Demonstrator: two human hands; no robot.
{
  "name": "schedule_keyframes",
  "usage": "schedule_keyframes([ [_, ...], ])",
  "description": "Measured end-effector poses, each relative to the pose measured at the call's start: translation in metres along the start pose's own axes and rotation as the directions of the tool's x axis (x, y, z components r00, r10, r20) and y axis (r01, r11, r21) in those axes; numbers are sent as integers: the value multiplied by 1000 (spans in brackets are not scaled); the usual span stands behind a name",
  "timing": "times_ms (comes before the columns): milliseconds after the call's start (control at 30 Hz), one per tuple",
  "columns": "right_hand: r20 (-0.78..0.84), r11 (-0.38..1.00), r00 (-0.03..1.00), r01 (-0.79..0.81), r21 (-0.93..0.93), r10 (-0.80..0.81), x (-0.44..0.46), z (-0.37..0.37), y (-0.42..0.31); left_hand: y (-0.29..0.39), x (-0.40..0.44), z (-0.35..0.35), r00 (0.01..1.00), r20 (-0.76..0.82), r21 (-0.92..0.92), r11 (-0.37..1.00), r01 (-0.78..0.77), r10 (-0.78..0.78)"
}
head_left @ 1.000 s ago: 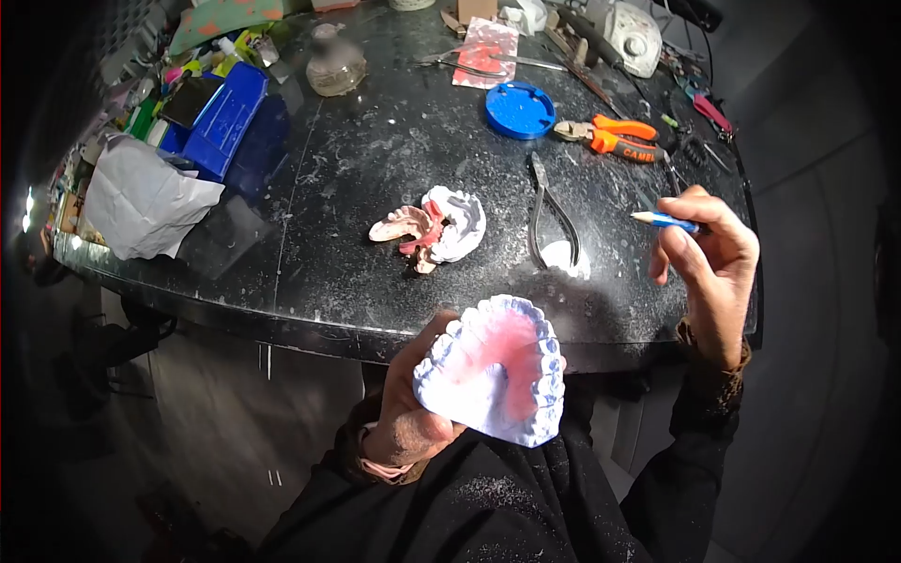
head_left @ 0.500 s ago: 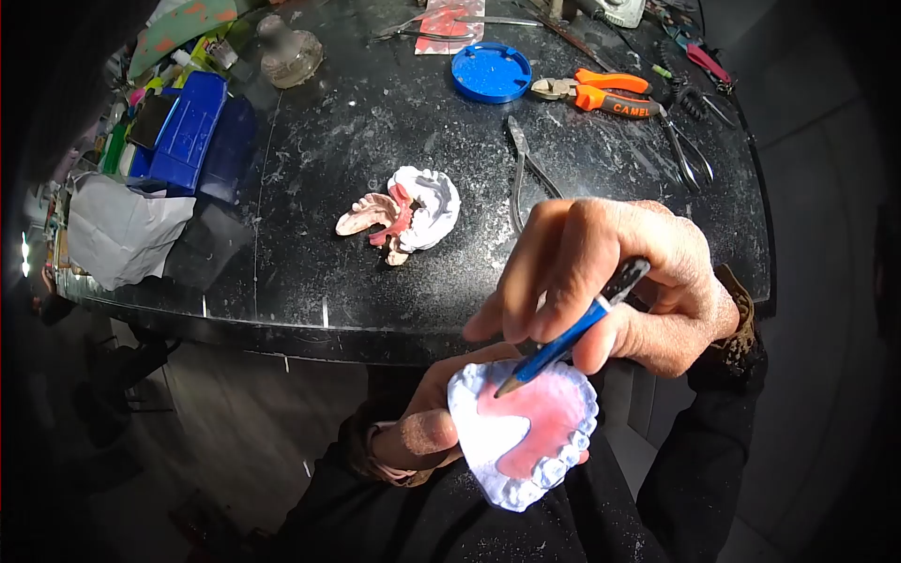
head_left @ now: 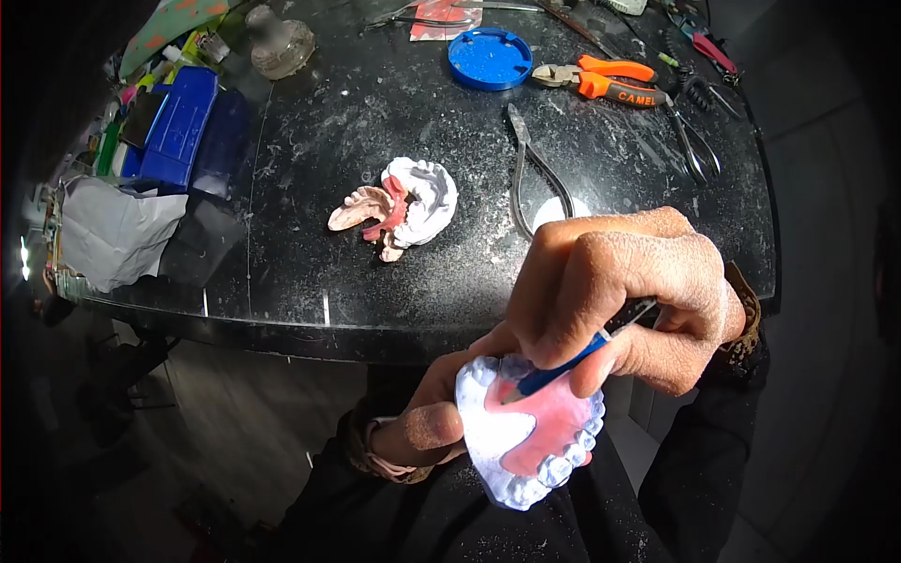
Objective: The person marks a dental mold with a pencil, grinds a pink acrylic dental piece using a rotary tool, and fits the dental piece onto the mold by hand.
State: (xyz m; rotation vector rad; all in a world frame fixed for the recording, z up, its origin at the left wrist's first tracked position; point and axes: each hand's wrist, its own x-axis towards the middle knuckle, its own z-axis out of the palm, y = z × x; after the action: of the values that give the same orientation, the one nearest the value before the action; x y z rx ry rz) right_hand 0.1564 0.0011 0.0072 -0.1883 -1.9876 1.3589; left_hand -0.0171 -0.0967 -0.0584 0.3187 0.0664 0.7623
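A white dental cast with a pink plate over its inner area is held below the table's front edge. My left hand grips the cast from its left side, thumb on the near edge, its other fingers mostly hidden. My right hand, dusty with powder, pinches a blue pencil above the cast. The pencil slants down to the left, and its tip is at the pink plate near the plate's upper left part.
On the dark table lie another white cast with pink and beige pieces, steel pliers, orange-handled cutters and a blue round lid. Crumpled paper, a blue box and a glass bottle stand left.
My right hand has come from the right side over the cast, bringing the pencil down to the pink plate. The cast has been turned in my left hand. The camera view has shifted.
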Motion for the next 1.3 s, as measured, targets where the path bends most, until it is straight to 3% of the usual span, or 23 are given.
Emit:
schedule_keyframes([
  [100, 4, 1000, 1000, 2, -2, -2, 0, 0, 0, -1, 0, 8, 993, -108, 69, 997, 43, -36],
  [167, -8, 1000, 1000, 9, -6, -9, 0, 1, 1, 1, -5, 11, 982, -168, 11, 996, 87, -84],
  [233, -21, 1000, 1000, 15, -3, -15, -1, 2, 2, 7, -1, 13, 987, -132, 58, 993, 101, -93],
  [300, -17, 1000, 1000, 8, 9, -8, -2, 1, 2, 3, -8, 5, 971, -192, 2, 990, 144, -140],
  [433, -41, 999, 999, 23, 25, -22, -1, 4, 4, -3, -4, 2, 992, -123, 136, 990, 18, -1],
  [533, -27, 999, 999, 25, 42, -24, -1, 3, 5, 11, 1, 17, 990, -119, 91, 992, 91, -80],
  [700, 9, 998, 1000, 20, 60, -20, -1, 1, 9, 10, 1, 16, 988, -139, 74, 994, 80, -70],
  [833, -105, 988, 991, -68, 141, 83, 0, -7, 3, -2, -10, -7, 997, -71, 54, 998, 21, -17],
  [933, -306, 1000, 952, -18, -18, 12, -7, -21, -6, -8, -13, -14, 990, -108, 103, 991, -81, 92],
  [1067, -491, 974, 870, -150, -172, 47, -25, -22, -22, -13, -11, -15, 943, -209, 191, 957, -220, 258],
  [1100, -499, 969, 864, -171, -181, 59, -29, -19, -23, -14, -11, -14, 934, -232, 142, 959, -245, 273],
  [1200, -547, 954, 830, -241, -178, 107, -40, -6, -26, -11, -7, -8, 905, -255, 256, 926, -276, 340],
  [1300, -657, 934, 729, -341, -105, 193, -42, 18, -32, -9, -6, -10, 877, -224, 383, 866, -322, 425],
])
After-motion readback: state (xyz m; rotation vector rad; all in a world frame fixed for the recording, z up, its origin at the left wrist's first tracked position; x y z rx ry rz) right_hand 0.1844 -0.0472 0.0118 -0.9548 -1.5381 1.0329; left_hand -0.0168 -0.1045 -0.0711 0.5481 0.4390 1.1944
